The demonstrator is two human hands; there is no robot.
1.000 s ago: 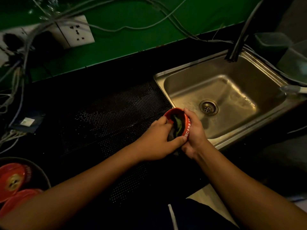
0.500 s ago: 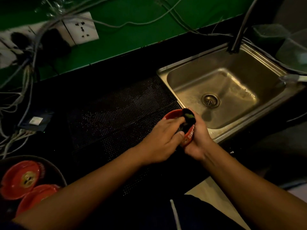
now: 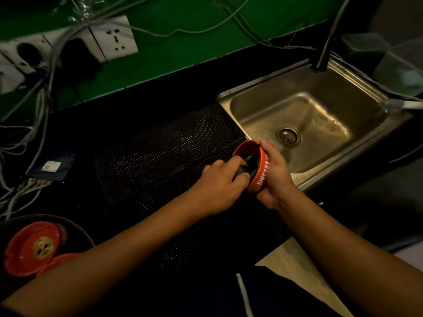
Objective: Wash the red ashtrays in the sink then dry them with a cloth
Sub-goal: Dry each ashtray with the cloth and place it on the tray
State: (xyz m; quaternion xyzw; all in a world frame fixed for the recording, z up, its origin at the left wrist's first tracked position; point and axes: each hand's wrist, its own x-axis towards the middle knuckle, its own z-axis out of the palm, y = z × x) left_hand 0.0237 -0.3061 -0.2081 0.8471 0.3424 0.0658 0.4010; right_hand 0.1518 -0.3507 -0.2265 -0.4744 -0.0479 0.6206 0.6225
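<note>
Left forearm (image 3: 128, 245) partly hides two red ashtrays (image 3: 29, 248) in a dark bowl (image 3: 79, 228).

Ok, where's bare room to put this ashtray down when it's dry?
The dotted mat is bare between the sink and the dark packet, beyond your left hand. The sink is bare around the drain. Crowded: cables far left, bowl of ashtrays lower left.
</note>
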